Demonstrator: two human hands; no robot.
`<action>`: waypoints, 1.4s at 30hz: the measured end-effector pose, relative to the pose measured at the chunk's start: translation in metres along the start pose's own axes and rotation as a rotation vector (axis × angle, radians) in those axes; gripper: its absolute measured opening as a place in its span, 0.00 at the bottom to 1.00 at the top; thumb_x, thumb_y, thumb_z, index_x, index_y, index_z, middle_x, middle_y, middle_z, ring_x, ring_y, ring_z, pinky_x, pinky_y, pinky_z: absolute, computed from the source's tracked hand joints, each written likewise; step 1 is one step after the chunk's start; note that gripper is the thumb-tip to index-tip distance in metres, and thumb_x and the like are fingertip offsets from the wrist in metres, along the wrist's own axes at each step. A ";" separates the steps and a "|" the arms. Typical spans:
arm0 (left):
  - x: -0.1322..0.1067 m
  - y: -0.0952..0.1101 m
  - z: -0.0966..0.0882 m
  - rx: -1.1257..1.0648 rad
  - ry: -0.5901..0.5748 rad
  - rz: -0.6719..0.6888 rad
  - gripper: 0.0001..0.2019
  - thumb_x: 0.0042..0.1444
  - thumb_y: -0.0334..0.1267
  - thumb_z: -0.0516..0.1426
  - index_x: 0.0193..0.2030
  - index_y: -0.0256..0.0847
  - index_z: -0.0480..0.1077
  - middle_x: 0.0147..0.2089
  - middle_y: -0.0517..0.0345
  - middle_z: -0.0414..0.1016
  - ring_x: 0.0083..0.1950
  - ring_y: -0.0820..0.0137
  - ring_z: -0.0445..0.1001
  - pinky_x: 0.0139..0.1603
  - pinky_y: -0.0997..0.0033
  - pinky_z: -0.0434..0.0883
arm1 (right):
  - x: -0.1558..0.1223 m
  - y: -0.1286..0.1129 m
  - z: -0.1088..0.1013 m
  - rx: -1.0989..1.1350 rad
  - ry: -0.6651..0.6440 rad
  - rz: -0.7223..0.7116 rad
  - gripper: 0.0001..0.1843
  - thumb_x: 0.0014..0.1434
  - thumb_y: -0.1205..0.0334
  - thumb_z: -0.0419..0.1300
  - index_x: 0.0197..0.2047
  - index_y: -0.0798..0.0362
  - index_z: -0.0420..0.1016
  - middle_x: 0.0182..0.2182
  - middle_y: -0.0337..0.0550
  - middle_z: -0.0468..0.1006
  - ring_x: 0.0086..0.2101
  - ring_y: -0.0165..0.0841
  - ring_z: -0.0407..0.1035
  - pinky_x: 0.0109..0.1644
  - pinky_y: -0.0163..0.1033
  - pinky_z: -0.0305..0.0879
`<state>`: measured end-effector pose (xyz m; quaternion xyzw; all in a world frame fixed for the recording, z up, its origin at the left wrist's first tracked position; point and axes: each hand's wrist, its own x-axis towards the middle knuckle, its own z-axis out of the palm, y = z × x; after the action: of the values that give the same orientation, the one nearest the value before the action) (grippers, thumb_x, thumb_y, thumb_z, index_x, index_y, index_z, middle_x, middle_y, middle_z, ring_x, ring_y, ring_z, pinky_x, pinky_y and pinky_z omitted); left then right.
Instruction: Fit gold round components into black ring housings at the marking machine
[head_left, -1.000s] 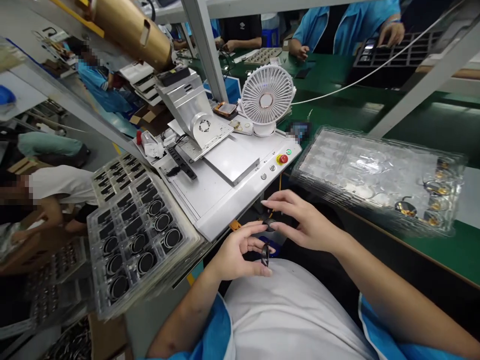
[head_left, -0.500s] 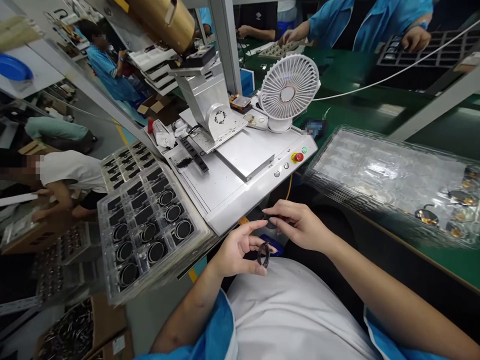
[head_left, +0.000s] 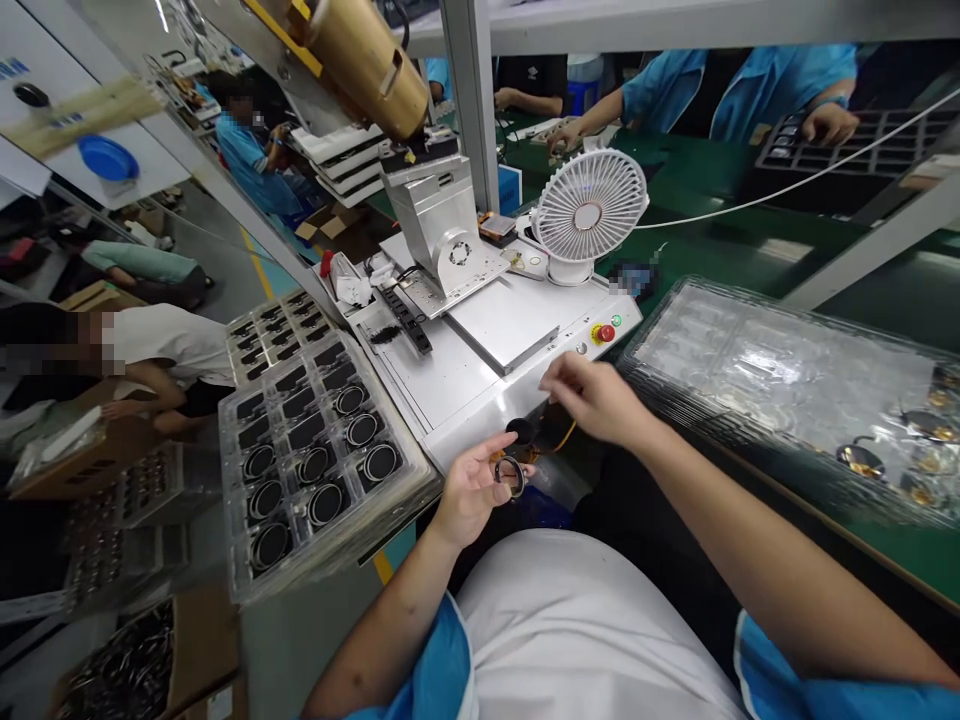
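Note:
My left hand [head_left: 471, 492], closed in front of my lap, holds a thin dark ring [head_left: 510, 478] between thumb and fingers, its opening facing up and toward me. A round black disc [head_left: 520, 432] shows at the tip of the left index finger; whether that finger grips it or only touches it I cannot tell. Up and to the right, my right hand [head_left: 596, 398] is apart from the left, near the front edge of the white machine [head_left: 480, 405]. Its fingers are curled together, and anything between them is hidden.
Left of the machine, a clear tray [head_left: 240, 510] carries black round parts. Clear stacked trays [head_left: 697, 340] with a few parts lie on the right-hand green table. A white fan [head_left: 589, 210], a metal fixture [head_left: 450, 240] and a red button [head_left: 604, 333] are on the machine. Co-workers sit around.
My right hand has moved up, away from the left. The black disc that was at the right fingertips is now by the left index finger. The ring is tilted differently, and the view has shifted.

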<state>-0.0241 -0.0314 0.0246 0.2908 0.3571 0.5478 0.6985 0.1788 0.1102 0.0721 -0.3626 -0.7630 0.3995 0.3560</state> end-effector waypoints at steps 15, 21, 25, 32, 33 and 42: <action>-0.029 -0.015 -0.001 0.425 0.012 0.301 0.49 0.44 0.45 0.76 0.72 0.51 0.63 0.79 0.36 0.49 0.52 0.56 0.83 0.50 0.60 0.81 | 0.019 0.023 0.010 0.203 0.363 0.446 0.17 0.59 0.51 0.70 0.36 0.50 0.68 0.18 0.33 0.71 0.15 0.28 0.61 0.20 0.34 0.57; -0.015 -0.032 0.006 1.078 -0.108 0.506 0.56 0.52 0.38 0.72 0.79 0.54 0.42 0.80 0.34 0.45 0.58 0.52 0.81 0.54 0.53 0.83 | -0.062 -0.008 0.056 0.682 0.023 0.499 0.28 0.52 0.39 0.72 0.45 0.55 0.80 0.36 0.48 0.83 0.34 0.37 0.77 0.33 0.39 0.74; -0.004 -0.032 0.013 1.299 -0.240 0.518 0.55 0.56 0.37 0.68 0.80 0.51 0.35 0.79 0.35 0.49 0.68 0.44 0.72 0.60 0.47 0.81 | -0.066 -0.013 0.056 0.784 0.167 0.513 0.24 0.51 0.45 0.75 0.42 0.54 0.80 0.32 0.42 0.82 0.31 0.32 0.75 0.35 0.36 0.74; -0.006 -0.035 0.014 0.820 -0.219 0.483 0.44 0.46 0.41 0.75 0.69 0.47 0.64 0.81 0.34 0.39 0.51 0.58 0.85 0.53 0.57 0.84 | -0.069 -0.006 0.037 0.745 0.032 0.472 0.21 0.55 0.46 0.72 0.41 0.55 0.81 0.23 0.38 0.77 0.23 0.30 0.71 0.29 0.36 0.73; -0.006 -0.035 0.013 0.788 -0.213 0.474 0.43 0.46 0.41 0.75 0.68 0.46 0.65 0.81 0.33 0.39 0.51 0.58 0.85 0.53 0.57 0.84 | -0.071 -0.006 0.036 0.741 0.010 0.488 0.21 0.55 0.46 0.72 0.41 0.55 0.80 0.23 0.38 0.77 0.22 0.30 0.71 0.27 0.37 0.73; -0.001 -0.031 0.007 1.250 -0.345 0.561 0.38 0.56 0.36 0.68 0.71 0.43 0.58 0.80 0.31 0.49 0.66 0.49 0.75 0.60 0.53 0.80 | -0.073 -0.003 0.027 0.748 0.014 0.606 0.26 0.40 0.49 0.81 0.35 0.57 0.80 0.25 0.42 0.82 0.25 0.34 0.78 0.31 0.37 0.79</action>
<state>-0.0011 -0.0397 0.0046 0.8011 0.4006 0.3456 0.2799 0.1907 0.0385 0.0447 -0.4185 -0.4246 0.7298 0.3347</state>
